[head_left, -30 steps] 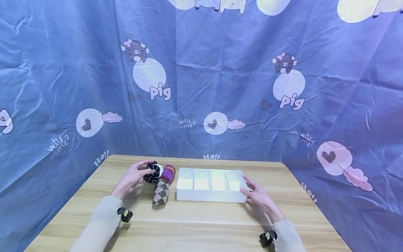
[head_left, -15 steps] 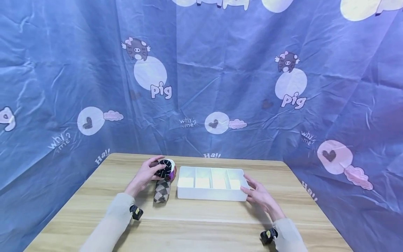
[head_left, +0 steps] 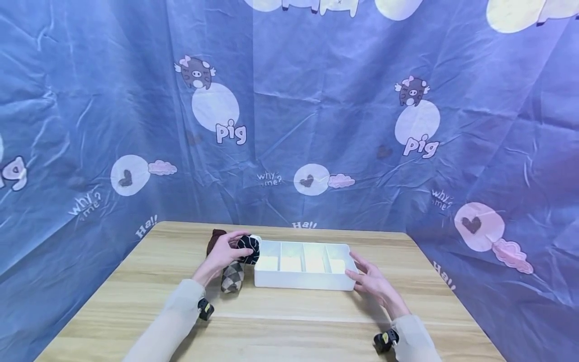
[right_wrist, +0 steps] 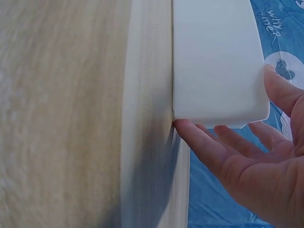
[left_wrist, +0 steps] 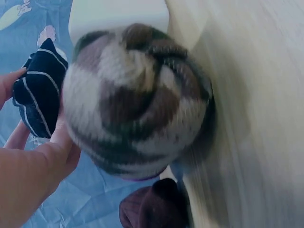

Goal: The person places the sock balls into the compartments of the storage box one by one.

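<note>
My left hand pinches a rolled pair of black socks with white lines, raised at the box's left end. A white box, split by dividers into several compartments, stands on the table. With nearly straight fingers my right hand touches the box's right end, its thumb at the upper edge. Below my left hand lies a checked sock roll, large in the left wrist view. Dark maroon socks sit behind that hand. A purple and orange roll is mostly hidden.
The wooden table has a blue patterned cloth hanging behind it and at both sides. A small black camera is strapped at the left wrist, and another camera at the right.
My left hand has carried the black socks right, past the purple roll, to the box's left end. Maroon socks have come into view behind the hand. The right hand stays at the box.
</note>
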### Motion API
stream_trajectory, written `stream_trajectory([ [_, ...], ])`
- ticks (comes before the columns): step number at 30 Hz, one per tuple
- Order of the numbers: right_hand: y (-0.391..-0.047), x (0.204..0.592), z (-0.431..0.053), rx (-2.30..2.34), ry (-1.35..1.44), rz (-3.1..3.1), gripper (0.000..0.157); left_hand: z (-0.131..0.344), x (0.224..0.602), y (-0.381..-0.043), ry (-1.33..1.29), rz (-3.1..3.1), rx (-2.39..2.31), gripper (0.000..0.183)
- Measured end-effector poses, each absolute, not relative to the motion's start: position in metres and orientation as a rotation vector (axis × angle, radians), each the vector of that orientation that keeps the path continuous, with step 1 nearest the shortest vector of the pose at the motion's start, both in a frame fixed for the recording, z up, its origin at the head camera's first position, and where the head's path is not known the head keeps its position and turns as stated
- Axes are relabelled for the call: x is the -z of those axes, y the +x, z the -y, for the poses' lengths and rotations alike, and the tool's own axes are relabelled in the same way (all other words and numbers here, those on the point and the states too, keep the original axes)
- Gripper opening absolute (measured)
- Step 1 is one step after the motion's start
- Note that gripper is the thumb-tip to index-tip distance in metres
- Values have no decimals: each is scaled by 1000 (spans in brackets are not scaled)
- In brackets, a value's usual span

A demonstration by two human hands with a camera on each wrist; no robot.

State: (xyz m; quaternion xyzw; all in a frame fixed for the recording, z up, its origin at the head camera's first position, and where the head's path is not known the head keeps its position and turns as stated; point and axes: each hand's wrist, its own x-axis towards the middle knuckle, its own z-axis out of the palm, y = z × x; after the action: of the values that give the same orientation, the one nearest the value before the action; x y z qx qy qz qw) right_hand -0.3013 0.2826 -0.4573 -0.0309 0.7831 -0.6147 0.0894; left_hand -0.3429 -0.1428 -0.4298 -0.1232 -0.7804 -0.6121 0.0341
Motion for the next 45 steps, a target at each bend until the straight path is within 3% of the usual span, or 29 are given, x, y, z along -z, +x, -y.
stream_trajectory([
  [12, -302, 457, -282, 1835, -105, -2309, 73, 115, 415, -328, -506, 2347, 1900, 54],
  [19, -303, 457, -282, 1850, -80, -2310, 74, 102, 434, -348, -439, 2424, 1773, 53],
  [45, -306, 459, -282, 1826, -75, -2318, 74, 83, 442, -352, -374, 2514, 1643, 51],
])
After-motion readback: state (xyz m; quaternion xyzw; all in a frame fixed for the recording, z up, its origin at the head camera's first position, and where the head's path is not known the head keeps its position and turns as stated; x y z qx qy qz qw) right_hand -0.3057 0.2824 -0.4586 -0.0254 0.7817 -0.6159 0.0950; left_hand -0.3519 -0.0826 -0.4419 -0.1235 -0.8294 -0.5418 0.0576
